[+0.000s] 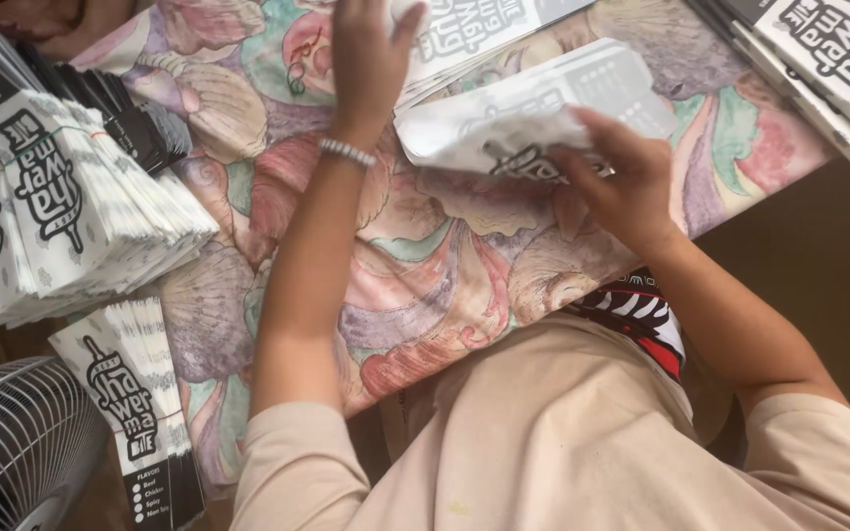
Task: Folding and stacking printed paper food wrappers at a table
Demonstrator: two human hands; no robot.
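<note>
- The right hand (614,185) pinches a white printed paper sleeve (533,110) near the right edge of the shell-patterned cloth (425,265).
- The left hand (371,59), with a bead bracelet (346,151) at its wrist, reaches to the cloth's far edge, fingers loosely spread on a flat sleeve (464,29).
- Banded stacks of sleeves (61,211) lie at the left edge; a fan (12,442) stands below.

The single head view looks steeply down from close above. It faces a patterned cloth (425,265) across the person's lap.
</note>
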